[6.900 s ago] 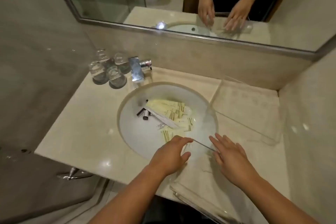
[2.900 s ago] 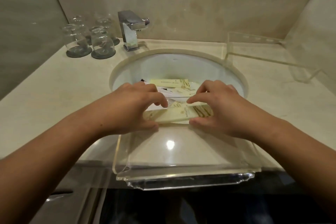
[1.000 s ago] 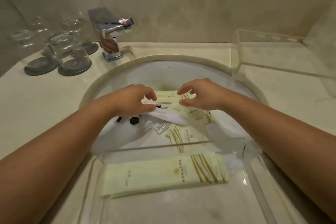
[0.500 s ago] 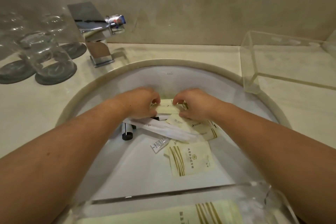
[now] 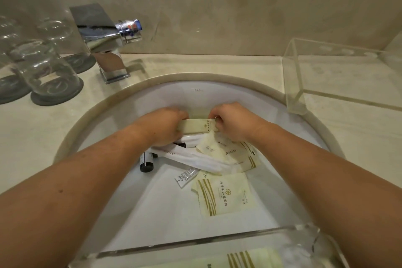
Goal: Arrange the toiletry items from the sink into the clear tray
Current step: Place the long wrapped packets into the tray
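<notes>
The left hand (image 5: 166, 129) and right hand (image 5: 233, 122) each pinch an end of a long cream packet (image 5: 196, 126) at the back of the sink (image 5: 217, 97)

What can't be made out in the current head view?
Head view only.
Clear tray: cut by the bottom edge; contents beyond one striped packet unseen.
Long cream packet: both ends hidden in the left hand and right hand gripping it.
Black tubes: count unclear, under the left hand and white wrapper.
Small white sachet: print too small.
</notes>
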Motion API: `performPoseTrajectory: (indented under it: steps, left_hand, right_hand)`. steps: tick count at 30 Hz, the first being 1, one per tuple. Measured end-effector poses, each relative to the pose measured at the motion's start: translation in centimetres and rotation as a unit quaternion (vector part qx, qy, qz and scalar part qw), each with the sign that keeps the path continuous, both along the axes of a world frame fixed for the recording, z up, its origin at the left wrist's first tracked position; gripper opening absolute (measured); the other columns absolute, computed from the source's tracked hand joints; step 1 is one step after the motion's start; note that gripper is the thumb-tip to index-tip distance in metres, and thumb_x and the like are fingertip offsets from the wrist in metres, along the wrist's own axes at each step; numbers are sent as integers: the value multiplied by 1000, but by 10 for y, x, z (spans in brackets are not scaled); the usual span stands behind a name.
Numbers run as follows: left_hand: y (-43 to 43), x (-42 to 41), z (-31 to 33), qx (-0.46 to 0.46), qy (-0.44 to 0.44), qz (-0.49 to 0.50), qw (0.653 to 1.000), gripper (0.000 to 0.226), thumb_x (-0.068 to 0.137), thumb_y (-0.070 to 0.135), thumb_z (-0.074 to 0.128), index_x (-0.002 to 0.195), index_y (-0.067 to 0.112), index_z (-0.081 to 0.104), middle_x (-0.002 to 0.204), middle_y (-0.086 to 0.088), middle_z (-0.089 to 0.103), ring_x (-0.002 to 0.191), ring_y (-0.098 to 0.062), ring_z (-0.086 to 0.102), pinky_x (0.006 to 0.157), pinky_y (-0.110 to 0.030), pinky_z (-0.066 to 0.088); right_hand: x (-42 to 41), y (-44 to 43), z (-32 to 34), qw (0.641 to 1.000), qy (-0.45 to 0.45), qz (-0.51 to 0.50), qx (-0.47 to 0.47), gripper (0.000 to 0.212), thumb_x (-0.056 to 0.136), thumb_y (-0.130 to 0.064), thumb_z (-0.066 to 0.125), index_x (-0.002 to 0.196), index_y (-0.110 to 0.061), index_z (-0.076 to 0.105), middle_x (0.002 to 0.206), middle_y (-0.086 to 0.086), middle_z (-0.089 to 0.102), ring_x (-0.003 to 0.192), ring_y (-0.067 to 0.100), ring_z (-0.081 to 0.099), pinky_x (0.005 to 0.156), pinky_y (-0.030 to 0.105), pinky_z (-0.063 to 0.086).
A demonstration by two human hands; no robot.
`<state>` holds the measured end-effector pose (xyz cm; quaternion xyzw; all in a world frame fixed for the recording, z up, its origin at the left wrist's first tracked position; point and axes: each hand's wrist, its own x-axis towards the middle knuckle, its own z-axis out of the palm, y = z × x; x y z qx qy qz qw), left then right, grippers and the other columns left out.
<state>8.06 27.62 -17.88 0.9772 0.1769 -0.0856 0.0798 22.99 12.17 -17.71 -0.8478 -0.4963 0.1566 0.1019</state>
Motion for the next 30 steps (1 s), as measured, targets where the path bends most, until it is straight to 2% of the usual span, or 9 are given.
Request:
performPoseTrajectory:
  steps: [3,5,8,12,16,21,26,29,30]
  left_hand:
    - [-3,2,-2,-14,-13,14,1000,33,89,17,60,120,25,59,110,2,59,96,-21,56,73,-27,38]
    - [-5,3,-4,-9,-12,14,1000,29,88,14,58,116,21,61,112,-2,61,101,-24,59,73,-27,38]
    - [-4,4,-2,3,-7,17,1000,16,87,16,61,102,20,62,100,-1,56,101,-26,60,73,-28,39]
    - [-4,2,6,3,-14,16,1000,13,87,21,64,100,18,64,96,-2,56,97,-27,60,75,-30,46]
    - [-6,-5,22,-20,-32,32,999,7,90,24,64,96,21,62,89,2,58,90,-23,58,71,-29,42]
    - [-12,-29,59,-101,-92,46,990,9,92,29,70,95,28,61,85,13,58,80,-14,58,58,-23,37]
    - [-37,-66,95,-163,-145,60,974,21,90,32,73,107,39,62,96,15,65,75,-7,64,53,-21,52]
    - [-50,-88,113,-203,-169,68,962,30,87,31,76,110,45,63,98,15,69,79,-4,65,66,-27,56]
    - [-54,-95,118,-217,-177,70,958,33,86,29,77,111,45,63,98,14,69,78,-4,65,66,-26,55]
  right_hand:
    - [3,-3,8,1000,9,-26,7,31,93,-13,46,107,-23,72,111,5,70,97,24,63,83,32,53]
    - [2,-6,12,999,17,-28,10,32,95,-15,46,110,-22,72,112,2,70,97,21,62,79,28,49]
    - [1,-8,15,999,28,-27,21,32,95,-16,46,114,-24,71,114,1,70,96,19,63,80,29,51]
    - [-1,-13,20,998,29,-32,48,31,98,-17,48,120,-24,69,116,0,68,95,15,60,81,25,46]
    - [-6,-20,30,995,29,-26,91,27,101,-21,50,120,-23,69,116,-3,69,96,10,57,81,22,42]
    - [-20,-34,47,981,65,-37,180,21,100,-28,58,116,-28,71,114,-13,69,108,7,60,89,22,45]
    - [-43,-52,73,968,75,-24,236,22,99,-24,61,117,-29,72,115,-17,67,107,1,57,88,14,43]
    - [-58,-67,87,965,80,-12,248,24,98,-24,62,119,-31,72,116,-21,66,110,-3,56,87,3,36]
    - [-64,-72,91,964,82,-6,251,25,97,-24,62,120,-30,73,116,-22,67,111,-4,57,87,1,35]
